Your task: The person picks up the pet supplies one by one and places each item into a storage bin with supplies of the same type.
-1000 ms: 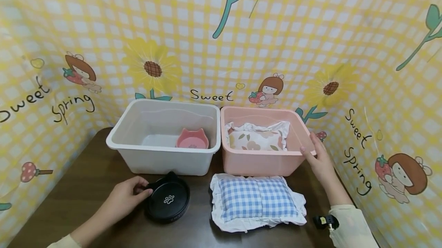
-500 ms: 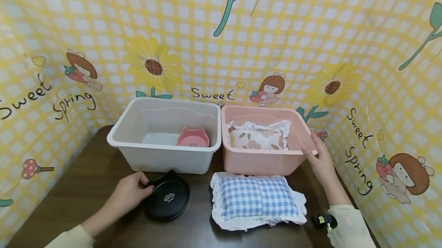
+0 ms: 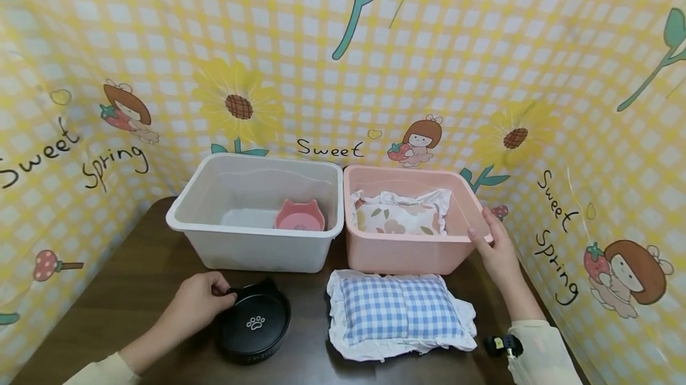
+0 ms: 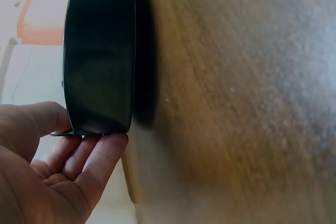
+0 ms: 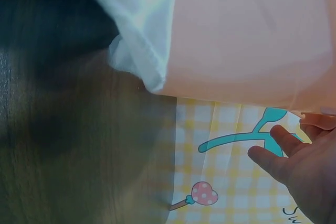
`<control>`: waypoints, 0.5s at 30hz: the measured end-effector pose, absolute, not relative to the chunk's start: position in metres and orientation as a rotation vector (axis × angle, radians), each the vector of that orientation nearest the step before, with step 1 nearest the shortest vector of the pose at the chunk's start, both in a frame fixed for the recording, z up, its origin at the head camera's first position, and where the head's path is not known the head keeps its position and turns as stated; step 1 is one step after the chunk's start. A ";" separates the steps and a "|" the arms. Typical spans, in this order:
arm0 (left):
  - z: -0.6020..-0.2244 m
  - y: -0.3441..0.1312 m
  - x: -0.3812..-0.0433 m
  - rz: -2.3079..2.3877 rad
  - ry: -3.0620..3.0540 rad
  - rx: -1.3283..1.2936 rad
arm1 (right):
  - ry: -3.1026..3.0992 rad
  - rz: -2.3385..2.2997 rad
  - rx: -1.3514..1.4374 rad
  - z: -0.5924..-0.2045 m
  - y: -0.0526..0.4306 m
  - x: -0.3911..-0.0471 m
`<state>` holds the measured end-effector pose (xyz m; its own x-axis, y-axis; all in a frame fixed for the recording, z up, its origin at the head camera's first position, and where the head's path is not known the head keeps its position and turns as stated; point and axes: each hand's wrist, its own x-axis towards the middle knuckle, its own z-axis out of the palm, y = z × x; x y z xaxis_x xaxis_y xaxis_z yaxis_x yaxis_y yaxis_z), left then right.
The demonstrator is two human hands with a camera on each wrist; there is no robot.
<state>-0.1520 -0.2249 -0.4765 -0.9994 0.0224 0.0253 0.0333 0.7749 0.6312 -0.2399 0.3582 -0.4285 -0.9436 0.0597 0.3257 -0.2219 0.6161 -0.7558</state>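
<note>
My left hand [image 3: 200,301] pinches a black cat-eared pet bowl [image 3: 254,325] by one ear, thumb on top and fingers beneath. The bowl shows a white paw print inside. In the left wrist view, a dark shadow lies between the bowl [image 4: 100,56] and the wooden table. At the right, my right hand [image 3: 498,254] holds the front corner of a pink bin [image 3: 407,251], thumb over the rim and fingers along the outside. A floral pillow [image 3: 399,218] with a white frill lies inside that bin.
Left of the pink bin stands a whitish bin [image 3: 257,249] with a pink cat-eared bowl [image 3: 300,215] inside. A blue checked pillow [image 3: 402,310] lies on the table [image 3: 155,242] before the pink bin. Yellow checked cloth [image 3: 321,75] covers the walls behind and at both sides.
The black bowl has shifted slightly left and toward me with my left hand, tilting a little. My right hand has stayed on the pink bin's corner.
</note>
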 end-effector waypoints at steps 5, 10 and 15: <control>-0.467 -0.224 -0.149 -1.027 -2.925 -0.186 | -2.522 1.248 0.116 -0.427 0.359 -0.240; -0.456 -0.223 -0.145 -1.019 -2.914 -0.271 | -2.526 1.254 0.134 -0.427 0.359 -0.242; -0.437 -0.220 -0.138 -1.031 -2.902 -0.318 | -2.536 1.262 0.139 -0.429 0.359 -0.241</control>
<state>-0.1385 -0.2201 -0.4373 -0.9778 0.1774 0.1111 0.2078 0.7570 0.6195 -0.2411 0.3594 -0.4288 -0.9488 0.0483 0.3121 -0.2198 0.6086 -0.7624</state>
